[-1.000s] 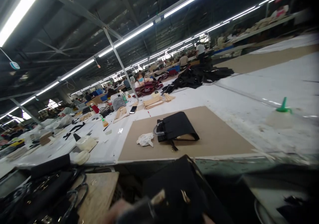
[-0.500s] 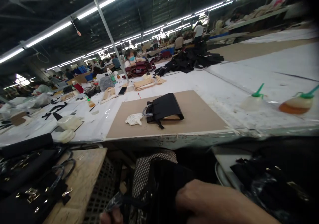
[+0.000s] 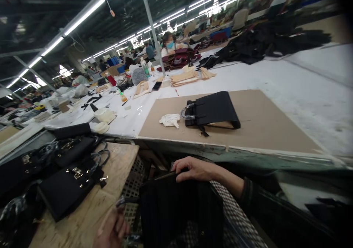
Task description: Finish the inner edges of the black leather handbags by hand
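Below the worktable's edge (image 3: 220, 154), the right hand (image 3: 193, 169) is now clamping fingers over a black bag's (image 3: 176, 211) top rim, newly steadied; the left hand (image 3: 113, 229) is curling beside it, grip unclear.

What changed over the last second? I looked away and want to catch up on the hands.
The right hand has come up into view and now grips the top edge of the black bag below the table; the left hand holds its lower left side. The black handbag and white rag stayed on the cardboard sheet.
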Motion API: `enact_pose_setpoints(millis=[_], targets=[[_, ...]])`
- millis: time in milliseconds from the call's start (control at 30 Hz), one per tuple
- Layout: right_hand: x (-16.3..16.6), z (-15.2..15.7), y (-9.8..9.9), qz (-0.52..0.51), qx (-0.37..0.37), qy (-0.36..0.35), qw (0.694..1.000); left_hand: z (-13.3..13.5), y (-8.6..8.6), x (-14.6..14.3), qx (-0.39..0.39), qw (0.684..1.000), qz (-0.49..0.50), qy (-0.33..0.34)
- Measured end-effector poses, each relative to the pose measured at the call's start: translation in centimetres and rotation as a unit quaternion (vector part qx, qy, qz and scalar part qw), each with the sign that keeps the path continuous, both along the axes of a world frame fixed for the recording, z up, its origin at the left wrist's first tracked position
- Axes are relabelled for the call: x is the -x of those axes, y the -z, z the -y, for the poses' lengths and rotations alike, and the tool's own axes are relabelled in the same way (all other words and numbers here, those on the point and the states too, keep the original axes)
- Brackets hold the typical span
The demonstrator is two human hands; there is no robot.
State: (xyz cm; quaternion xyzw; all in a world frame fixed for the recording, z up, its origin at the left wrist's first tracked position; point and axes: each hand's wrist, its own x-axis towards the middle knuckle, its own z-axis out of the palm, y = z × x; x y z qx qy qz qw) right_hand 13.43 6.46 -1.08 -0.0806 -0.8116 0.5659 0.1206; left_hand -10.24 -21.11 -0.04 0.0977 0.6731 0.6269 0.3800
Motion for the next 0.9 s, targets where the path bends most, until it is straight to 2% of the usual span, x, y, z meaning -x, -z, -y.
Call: enact_pose_setpoints(millis=[33, 100, 167, 200, 333, 400, 533, 600, 767, 900], targets=[[0.7, 0.1, 0.1, 0.008, -0.003, 0.002, 1.000, 0.1, -0.5, 0.4, 0.046, 0.995, -0.090, -0.022], [1.6, 0.3, 0.0, 0.032, -0.021, 0.012, 0.999, 0.0, -1.9, 0.6, 0.120, 0.953, -0.275, -0.031], [2.0, 0.6, -0.2, 0.055, -0.040, 0.023, 0.997, -0.8, -3.5, 0.2, 0.151, 0.905, -0.398, 0.010], [2.2, 0.7, -0.3, 0.063, -0.043, 0.028, 0.997, -1.5, -4.2, -0.2, 0.149, 0.896, -0.415, 0.049], [1.9, 1.0, -0.5, 0.072, -0.024, 0.047, 0.996, -5.2, -5.8, -1.8, 0.141, 0.906, -0.317, 0.240], [1.4, 0.9, -0.4, 0.069, -0.007, 0.058, 0.996, -6.7, -5.7, -2.2, 0.140, 0.905, -0.275, 0.294], [0.3, 0.7, -0.2, 0.041, 0.027, 0.064, 0.997, -7.9, -4.7, -2.1, 0.122, 0.919, -0.183, 0.326], [-0.1, 0.6, -0.2, 0.034, 0.021, 0.063, 0.997, -7.9, -4.4, -2.0, 0.116, 0.926, -0.142, 0.331], [-0.6, 0.7, -0.2, 0.050, -0.049, 0.081, 0.994, -8.1, -4.4, -2.4, 0.099, 0.930, -0.094, 0.341], [-0.7, 0.8, -0.1, 0.038, -0.092, 0.070, 0.993, -8.7, -3.8, -2.8, 0.117, 0.934, -0.068, 0.331]])
